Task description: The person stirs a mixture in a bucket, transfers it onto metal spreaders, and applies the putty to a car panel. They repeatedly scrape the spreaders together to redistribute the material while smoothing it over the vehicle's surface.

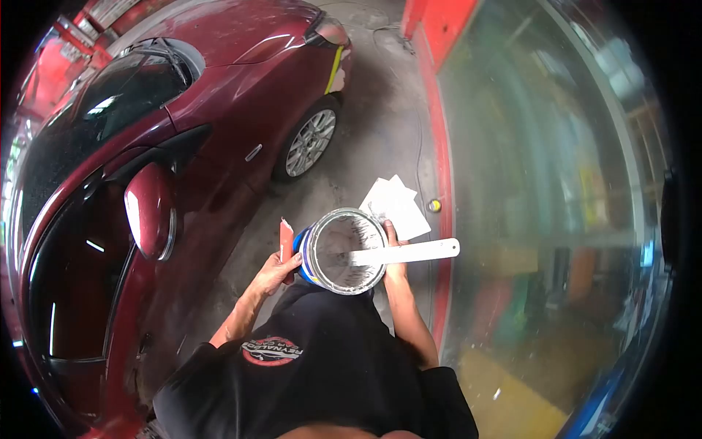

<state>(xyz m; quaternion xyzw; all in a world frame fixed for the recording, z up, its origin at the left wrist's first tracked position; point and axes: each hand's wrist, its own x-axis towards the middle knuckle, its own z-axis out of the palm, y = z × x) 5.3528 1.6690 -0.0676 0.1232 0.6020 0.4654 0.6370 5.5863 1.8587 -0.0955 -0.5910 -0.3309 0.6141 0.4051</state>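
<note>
Between my hands is an open can (311, 252) with a blue outside, tilted so that its mouth faces me. Its inner wall is smeared with pale residue. A white stirring stick (420, 252) with a hole at its end leans out over the right rim. My left hand (274, 274) is closed at the can's left side, with a flat red spreader (286, 240) upright in its grip. At the can's right side my right hand (395, 257) is closed, partly hidden by the stick. White flat sheets (406, 208) stick out beyond its fingers, apparently held there too.
A dark red car (227, 95) stands along the left, its side mirror (150, 208) jutting toward me. Yellow tape (335, 69) marks its front corner. A red-framed glass panel (534, 183) borders the right. A small yellow round object (435, 205) and a cable lie on the concrete floor.
</note>
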